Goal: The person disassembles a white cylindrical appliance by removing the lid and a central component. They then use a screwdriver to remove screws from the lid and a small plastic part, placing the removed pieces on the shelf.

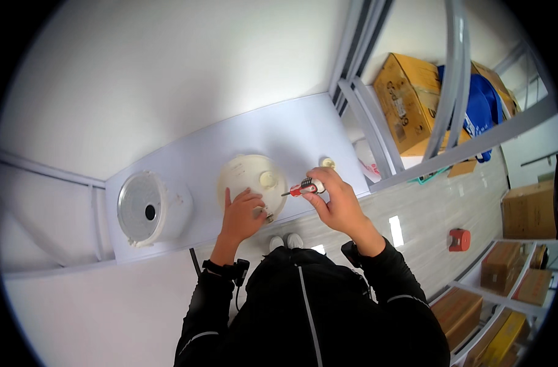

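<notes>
In my right hand (334, 205) is a screwdriver (305, 187) with a red, black and pale handle. Its shaft points left, over the right edge of a round cream-coloured disc-shaped part (242, 170) on the table. My left hand (242, 214) rests on the near side of that part, fingers spread. A small metallic fitting (268, 218) shows beside those fingertips, at the part's near edge. Toward the part's upper right is a raised round cream piece (268, 179). Beyond my right hand a small round cream piece (327, 163) lies on the table.
A white drum (180, 208) with a silvery face and dark central hole stands at the left of the pale table (309, 119). Grey metal framing (377, 134) rises at the right, with a cardboard box (407, 101) behind it. A red stool (459, 240) stands on the floor.
</notes>
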### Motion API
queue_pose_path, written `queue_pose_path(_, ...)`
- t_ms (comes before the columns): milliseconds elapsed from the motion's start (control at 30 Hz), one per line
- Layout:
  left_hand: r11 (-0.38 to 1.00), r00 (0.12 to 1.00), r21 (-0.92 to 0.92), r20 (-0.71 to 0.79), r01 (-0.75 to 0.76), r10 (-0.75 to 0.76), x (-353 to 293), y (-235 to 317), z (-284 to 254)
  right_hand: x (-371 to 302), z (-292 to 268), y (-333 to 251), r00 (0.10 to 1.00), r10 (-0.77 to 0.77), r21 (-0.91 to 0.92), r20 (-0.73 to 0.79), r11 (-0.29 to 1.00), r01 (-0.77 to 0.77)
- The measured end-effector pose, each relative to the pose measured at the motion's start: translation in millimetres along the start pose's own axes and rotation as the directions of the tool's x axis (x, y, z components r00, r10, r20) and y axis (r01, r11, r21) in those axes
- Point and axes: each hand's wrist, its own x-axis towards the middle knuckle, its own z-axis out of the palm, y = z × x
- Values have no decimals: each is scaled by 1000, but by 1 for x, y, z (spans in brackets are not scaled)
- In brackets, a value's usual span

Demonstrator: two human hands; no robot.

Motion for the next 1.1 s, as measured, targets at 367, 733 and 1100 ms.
queue_pose_path(367,998,999,-64,-47,-27,24,-2,-20,20,4,43,-19,988,-59,-32,141,997,64)
queue_pose_path(733,998,989,-56,-150,-7,-1,15,-14,33,-2,56,-22,996,-11,-120,86,993,22)
queue_pose_path(1100,999,993,-46,-121,-8,2,19,-10,25,12,62,-31,994,20,-207,107,978,2)
